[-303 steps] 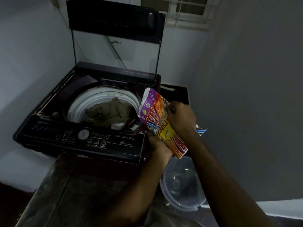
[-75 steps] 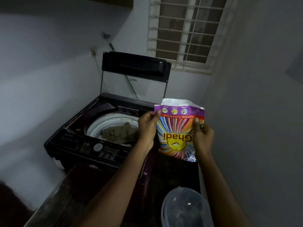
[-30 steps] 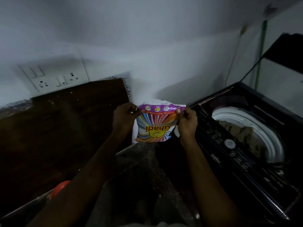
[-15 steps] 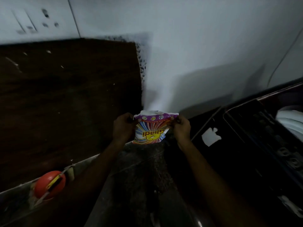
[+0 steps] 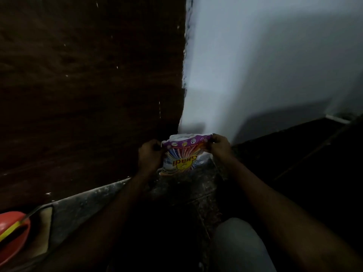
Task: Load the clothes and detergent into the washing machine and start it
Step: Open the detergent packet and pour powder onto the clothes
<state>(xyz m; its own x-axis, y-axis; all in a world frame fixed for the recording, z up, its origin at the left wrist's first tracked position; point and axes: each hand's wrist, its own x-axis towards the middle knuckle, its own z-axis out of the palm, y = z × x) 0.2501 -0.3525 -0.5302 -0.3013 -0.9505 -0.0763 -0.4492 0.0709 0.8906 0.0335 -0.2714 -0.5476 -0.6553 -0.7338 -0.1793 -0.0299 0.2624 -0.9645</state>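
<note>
Head view, dim light, items listed from left. Red rounded plastic object, smooth, with a yellow strip across it, sat at the lower left edge, partly cut off. Dark brown wooden panel, grained and flecked with pale specks, filled the upper left. Desk, dark speckled stone with a pale dusty front edge, ran diagonally from lower left toward centre. Left hand was clenched on the left top corner of the detergent packet. Packet: soft crinkled plastic pouch, purple band along the top, rainbow rays and a yellow emblem below, lettering seen in reverse; it stood upright with its bottom on or just above the desk, close to the wall, its white torn mouth at the top. Right hand pinched the right top corner. White plastered wall, smooth and matt, occupied the upper right. Grey rounded shape, too blurred to identify, lay at bottom centre-right.
</note>
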